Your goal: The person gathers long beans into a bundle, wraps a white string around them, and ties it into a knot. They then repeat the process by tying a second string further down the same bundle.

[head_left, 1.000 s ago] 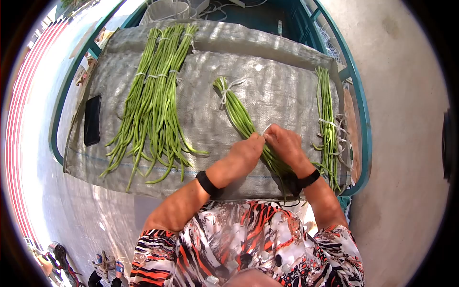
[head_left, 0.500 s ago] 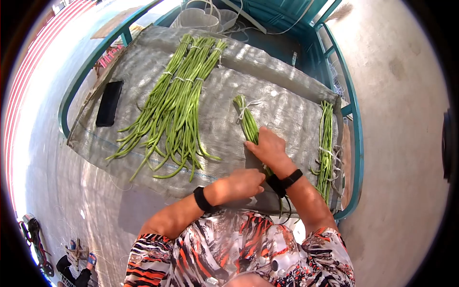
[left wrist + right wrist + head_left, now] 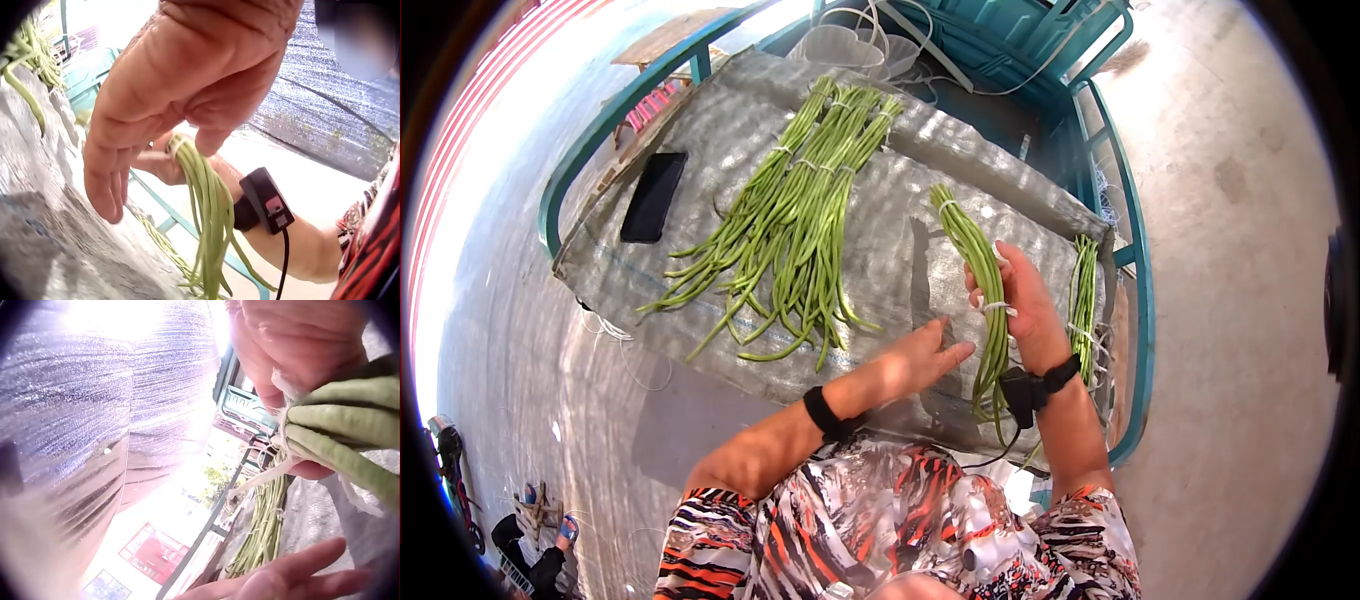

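My right hand grips a bundle of long green beans, its fingers curled behind the stalks. A white tie circles the bundle beside the palm, and another binds its upper end. In the right wrist view the loose ends of a tie dangle from the beans. To the left of the bundle, my left hand hangs with relaxed fingers and holds nothing. The left wrist view shows that hand large in front, the bean bundle drooping beyond it.
Several tied bean bundles lie together on the left of the grey woven sheet. More beans lie along the right edge. A black phone is at the left. Teal rails border the cart; white buckets stand at the back.
Both hands were at a white tie on the bundle. The left hand has let go and moved aside; the right hand has taken hold of the bundle and turned it. The head view has shifted.
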A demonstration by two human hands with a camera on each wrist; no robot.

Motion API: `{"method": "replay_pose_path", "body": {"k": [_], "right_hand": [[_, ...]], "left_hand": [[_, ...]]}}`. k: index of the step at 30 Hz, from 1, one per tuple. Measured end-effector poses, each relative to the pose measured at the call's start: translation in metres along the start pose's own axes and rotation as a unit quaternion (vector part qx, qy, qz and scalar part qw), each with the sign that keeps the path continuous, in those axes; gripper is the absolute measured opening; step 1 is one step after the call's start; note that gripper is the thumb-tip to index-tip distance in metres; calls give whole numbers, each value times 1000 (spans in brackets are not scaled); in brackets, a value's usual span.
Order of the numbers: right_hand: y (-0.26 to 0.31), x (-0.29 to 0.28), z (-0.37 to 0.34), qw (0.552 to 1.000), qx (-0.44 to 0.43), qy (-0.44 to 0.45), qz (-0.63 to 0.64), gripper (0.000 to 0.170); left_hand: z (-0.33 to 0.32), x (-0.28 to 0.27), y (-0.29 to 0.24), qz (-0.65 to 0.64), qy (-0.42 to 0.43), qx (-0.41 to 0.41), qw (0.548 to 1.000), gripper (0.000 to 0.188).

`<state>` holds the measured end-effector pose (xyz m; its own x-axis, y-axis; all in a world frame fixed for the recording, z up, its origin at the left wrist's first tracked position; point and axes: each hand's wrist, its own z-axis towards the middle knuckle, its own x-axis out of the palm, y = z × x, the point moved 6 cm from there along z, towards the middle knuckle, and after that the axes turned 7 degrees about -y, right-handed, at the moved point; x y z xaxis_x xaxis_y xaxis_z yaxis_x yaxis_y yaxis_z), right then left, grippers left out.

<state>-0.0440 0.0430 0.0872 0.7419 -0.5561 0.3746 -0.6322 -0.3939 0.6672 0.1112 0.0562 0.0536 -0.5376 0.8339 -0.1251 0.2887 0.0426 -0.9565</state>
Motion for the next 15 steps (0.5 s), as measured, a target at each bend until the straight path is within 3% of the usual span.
{"method": "replay_pose_path", "body": {"k": [3, 5, 8, 11, 12, 15], "right_hand": [[13, 28, -5, 986, 22, 74, 146, 44], [23, 43, -4, 973, 20, 131, 188, 48], [38, 60, 2, 969, 13, 156, 190, 43], [51, 68, 13, 970, 0, 153, 186, 36], [56, 71, 17, 975, -23, 144, 170, 35], [63, 81, 30, 985, -102, 107, 91, 34]], "left_hand": [[0, 7, -18, -165, -6, -8, 986, 80], [-1, 13, -26, -319, 21, -18, 947, 78], [-18, 7, -43, -382, 172, -11, 908, 73], [-27, 0, -42, -397, 226, 17, 889, 66], [-33, -9, -43, -367, 201, -29, 908, 61], [-40, -42, -46, -300, 56, -42, 951, 61]]}}
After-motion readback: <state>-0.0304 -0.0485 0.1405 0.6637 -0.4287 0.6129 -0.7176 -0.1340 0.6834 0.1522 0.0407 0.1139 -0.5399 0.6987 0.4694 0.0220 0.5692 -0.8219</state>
